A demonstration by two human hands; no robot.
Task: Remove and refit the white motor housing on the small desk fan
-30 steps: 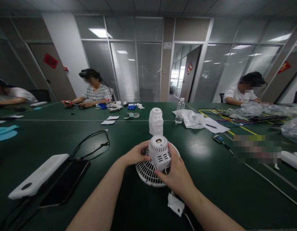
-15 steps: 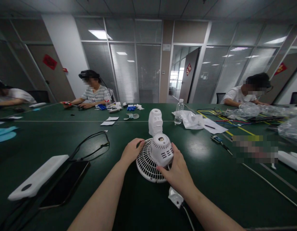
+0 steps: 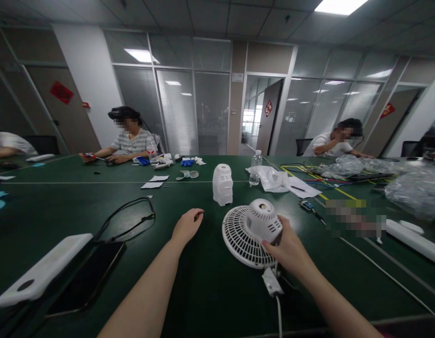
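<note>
A white fan head (image 3: 236, 244) lies grille-down on the green table, its slotted motor housing (image 3: 261, 218) facing up. My right hand (image 3: 291, 249) grips the right side of that housing, thumb in front and fingers behind. My left hand (image 3: 188, 228) is off the fan, to the left of the grille, with its fingers curled in toward the thumb and nothing visible in them. Behind the fan head stands a separate white slotted cover (image 3: 223, 185). Just in front of the grille is a small white part (image 3: 273, 281) on a white cable.
To the left lie a white power bank-like device (image 3: 44, 270), a dark phone (image 3: 87, 279) and a looped black cable (image 3: 129, 225). A water bottle (image 3: 255, 168) and white papers (image 3: 304, 186) are farther back. Plastic wrap (image 3: 411, 190) lies at right. Other people sit across the table.
The fan head has shifted to the right with my right hand on it, away from the standing cover. My left hand has come off the grille. The view has turned slightly.
</note>
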